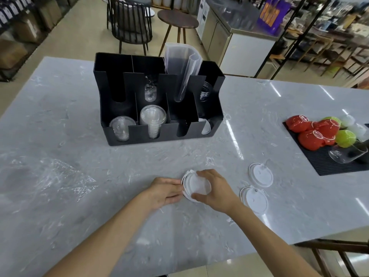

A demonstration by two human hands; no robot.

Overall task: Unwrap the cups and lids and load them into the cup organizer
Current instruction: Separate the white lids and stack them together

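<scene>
We've got both hands, left hand and right hand, fingers clamped on a stack of lids at lower center. The organizer up top looks partly loaded; two lid piles still sit on the tabletop.

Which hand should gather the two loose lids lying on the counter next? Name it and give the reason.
Right. The right hand is nearer both loose lids, which lie on its side; the left hand sits on the far side of the lid stack.

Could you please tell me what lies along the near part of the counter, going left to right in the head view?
Crumpled plastic wrap → left hand → lid stack → right hand → loose lids → black mat.
</scene>
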